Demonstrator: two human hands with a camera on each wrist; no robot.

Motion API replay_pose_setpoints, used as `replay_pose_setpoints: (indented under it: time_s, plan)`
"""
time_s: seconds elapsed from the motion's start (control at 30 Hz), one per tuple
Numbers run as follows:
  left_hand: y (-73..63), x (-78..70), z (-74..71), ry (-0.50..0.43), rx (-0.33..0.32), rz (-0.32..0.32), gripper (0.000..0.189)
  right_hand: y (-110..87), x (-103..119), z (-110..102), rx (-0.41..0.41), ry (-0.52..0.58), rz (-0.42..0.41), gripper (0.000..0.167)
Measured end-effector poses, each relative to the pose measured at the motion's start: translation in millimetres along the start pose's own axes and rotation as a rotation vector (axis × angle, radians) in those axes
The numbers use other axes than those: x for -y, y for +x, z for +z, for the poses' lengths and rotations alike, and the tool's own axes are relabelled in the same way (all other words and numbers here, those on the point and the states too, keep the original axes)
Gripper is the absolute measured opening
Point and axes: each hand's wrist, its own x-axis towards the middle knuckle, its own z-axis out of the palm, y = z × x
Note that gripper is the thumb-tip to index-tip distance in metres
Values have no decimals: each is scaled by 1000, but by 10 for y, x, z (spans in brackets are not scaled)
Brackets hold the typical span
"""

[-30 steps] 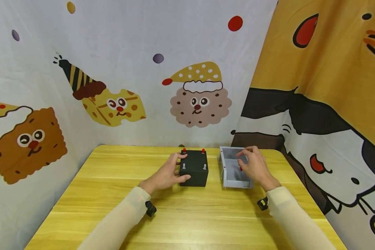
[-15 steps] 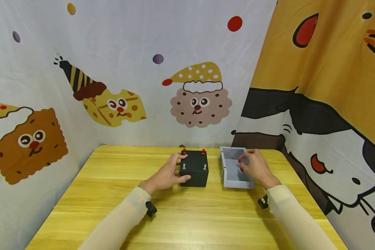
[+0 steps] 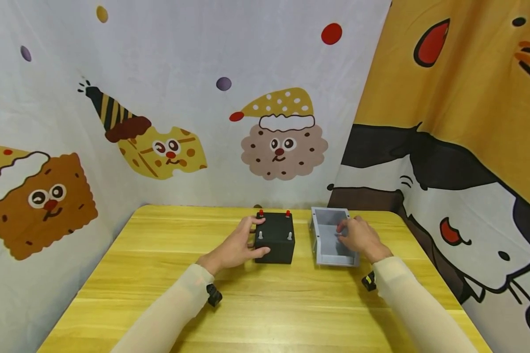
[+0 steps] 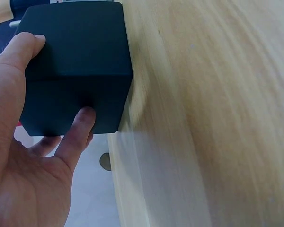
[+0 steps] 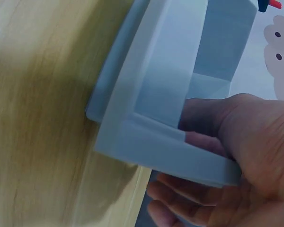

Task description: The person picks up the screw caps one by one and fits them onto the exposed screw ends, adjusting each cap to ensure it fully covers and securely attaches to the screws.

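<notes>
A black box stands on the table with a short post at each top corner. Red caps cover the two far posts, while the two near posts are bare metal. My left hand grips the box from its left, thumb on the near face and a finger over the top edge. To the right lies an open grey bin. My right hand reaches over its right wall, thumb and forefinger inside and the other fingers outside. Red shows at its fingertips; I cannot tell whether it pinches a cap.
The wooden table runs back to a white cloth printed with cartoon food. A yellow cartoon curtain hangs on the right. Box and bin sit side by side near the far edge, with a narrow gap between them.
My right hand has dipped lower into the bin, and its thumb and forefinger have come closer together. The left hand and the black box have stayed in place.
</notes>
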Motion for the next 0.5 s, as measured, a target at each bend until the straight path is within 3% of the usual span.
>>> replay_pose_setpoints:
  time_s: [0.23,0.5]
  plan:
    - [-4,-25,-2,0,0,-6,88,30,31,-1,59,-12,36,19]
    - [-19,-52,-2,-10,-1,-9,87,51,8,31,70,-11,61,21]
